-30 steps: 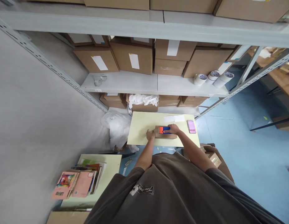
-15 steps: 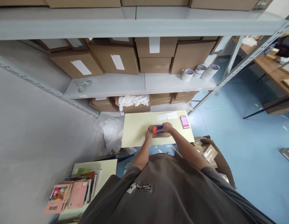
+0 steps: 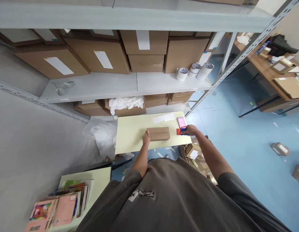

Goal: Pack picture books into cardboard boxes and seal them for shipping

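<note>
A small closed cardboard box (image 3: pixel 159 134) lies on the pale yellow tabletop (image 3: pixel 130 141), with a seam running along its upper face. My left hand (image 3: pixel 146 138) grips the box's left end. Off to the right of the box, my right hand (image 3: pixel 191 129) is closed round a blue and orange-red tape dispenser (image 3: pixel 182 131). The dispenser is held over the right part of the table, just in front of a pink phone-like item (image 3: pixel 181 122). My palm hides part of the dispenser.
Behind the table stands a metal shelf (image 3: pixel 103 87) with cardboard boxes and tape rolls (image 3: pixel 182 74). A large carton of small boxes (image 3: pixel 194 151) is at the right on the floor. White paper strips (image 3: pixel 164 118) lie at the table's back; books (image 3: pixel 64 207) are stacked lower left.
My right hand has moved right, carrying the tape dispenser off the box. My left hand stays at the box's left end. The whole view has shifted somewhat.
</note>
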{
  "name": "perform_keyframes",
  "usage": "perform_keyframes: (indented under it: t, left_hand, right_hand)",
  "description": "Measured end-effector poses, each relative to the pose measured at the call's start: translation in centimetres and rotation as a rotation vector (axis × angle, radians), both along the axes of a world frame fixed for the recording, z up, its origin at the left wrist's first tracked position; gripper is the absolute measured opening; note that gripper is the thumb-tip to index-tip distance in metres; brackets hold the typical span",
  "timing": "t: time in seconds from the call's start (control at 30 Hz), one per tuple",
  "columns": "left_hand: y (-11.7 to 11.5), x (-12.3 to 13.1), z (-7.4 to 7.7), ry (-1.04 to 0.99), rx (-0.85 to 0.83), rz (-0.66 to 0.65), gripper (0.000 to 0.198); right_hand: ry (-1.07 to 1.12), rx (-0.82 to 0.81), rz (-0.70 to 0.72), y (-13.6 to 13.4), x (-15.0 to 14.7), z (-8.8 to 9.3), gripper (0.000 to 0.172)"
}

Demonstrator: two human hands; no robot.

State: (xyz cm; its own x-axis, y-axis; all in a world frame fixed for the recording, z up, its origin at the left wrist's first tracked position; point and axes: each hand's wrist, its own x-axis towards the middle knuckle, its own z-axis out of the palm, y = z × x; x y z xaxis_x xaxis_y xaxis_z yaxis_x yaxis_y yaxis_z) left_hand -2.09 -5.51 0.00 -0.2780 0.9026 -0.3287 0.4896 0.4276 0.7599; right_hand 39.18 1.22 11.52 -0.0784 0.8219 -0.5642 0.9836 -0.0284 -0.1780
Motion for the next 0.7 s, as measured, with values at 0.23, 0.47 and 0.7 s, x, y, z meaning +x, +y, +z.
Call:
perform_keyframes:
  t: [0.23,0.47,0.7]
  left_hand:
    - [-0.1,-2.4,-0.1,-0.050,-0.010,-0.041,0.061]
    - [0.2,-7.6,-0.8,-0.095,-0.071,-0.022,0.054]
    - [0.5,-13.7,0.2,0.004,-0.102,0.130,0.043]
  right_hand:
    - [0.015,0.047,-0.068,-0.8,-2.4,-0.5,0.067]
    - [0.047,0.050,-0.024,-0.5,-10.5,2.0,0.070]
    - [0.058,0.033,0.135,0.7,-27.4,4.9,0.071]
